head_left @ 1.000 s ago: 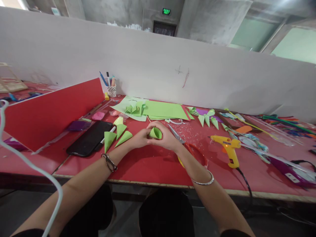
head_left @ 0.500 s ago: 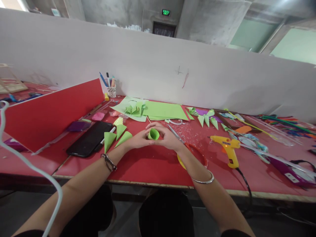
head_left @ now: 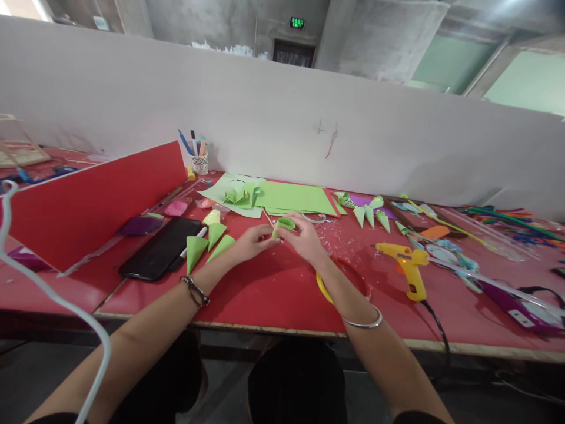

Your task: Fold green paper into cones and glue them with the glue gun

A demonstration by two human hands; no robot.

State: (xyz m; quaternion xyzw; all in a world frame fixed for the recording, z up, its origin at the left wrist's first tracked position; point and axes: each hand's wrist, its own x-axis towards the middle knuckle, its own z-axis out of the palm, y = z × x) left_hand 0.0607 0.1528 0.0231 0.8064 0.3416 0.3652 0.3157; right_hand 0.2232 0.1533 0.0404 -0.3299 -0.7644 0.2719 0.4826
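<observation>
A small rolled green paper cone [head_left: 285,224] is held above the middle of the red table, its round opening facing up. My right hand [head_left: 304,237] has its fingers wrapped round the cone. The fingertips of my left hand [head_left: 255,242] are pressed together at the cone's lower left side. Several green paper cones [head_left: 195,252] lie by my left forearm, next to a black phone [head_left: 159,248]. Under my right forearm are scissors with red and yellow handles [head_left: 324,287], partly hidden.
A yellow glue gun [head_left: 408,265] lies right of my right arm, its black cord over the table edge [head_left: 286,332]. Green paper sheets [head_left: 298,197] lie at the back. A red board [head_left: 101,203] stands at the left, near a pen cup [head_left: 200,163]. A white cable [head_left: 57,294] hangs at far left.
The cone has moved slightly up and to the right, with my right hand closer around it. My left hand no longer cups it and now meets it only with the fingertips.
</observation>
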